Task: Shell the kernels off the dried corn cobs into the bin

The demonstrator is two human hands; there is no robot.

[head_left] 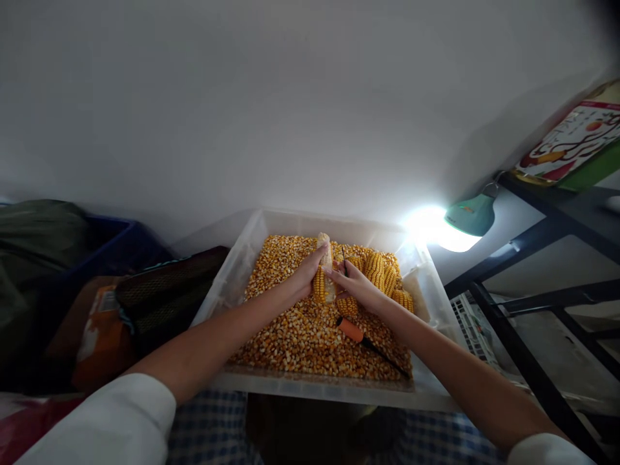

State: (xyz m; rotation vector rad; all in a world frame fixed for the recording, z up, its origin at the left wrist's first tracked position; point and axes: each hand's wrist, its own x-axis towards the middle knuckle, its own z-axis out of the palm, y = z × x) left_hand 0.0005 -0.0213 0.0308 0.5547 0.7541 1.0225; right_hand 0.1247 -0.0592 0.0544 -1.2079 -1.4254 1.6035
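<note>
My left hand (308,270) is wrapped around a corn cob (319,284), held upright above the kernels. Its top and right side are bare and pale, while rows of yellow kernels stay on the lower left. My right hand (356,283) is closed against the cob's right side, thumb on the bare strip. A thin dark piece (344,253) sticks up by its fingers; whether the hand holds it I cannot make out. Just below lies a tool with an orange handle (349,329) and a long black shaft, resting on the loose corn kernels (300,342).
A translucent plastic bin (227,271) holds the kernels, with several whole corn cobs (375,266) at its right. A lit green lamp (472,216) hangs from a black metal rack (547,226). To the left stand a dark mesh bag (165,290) and a blue crate (113,248).
</note>
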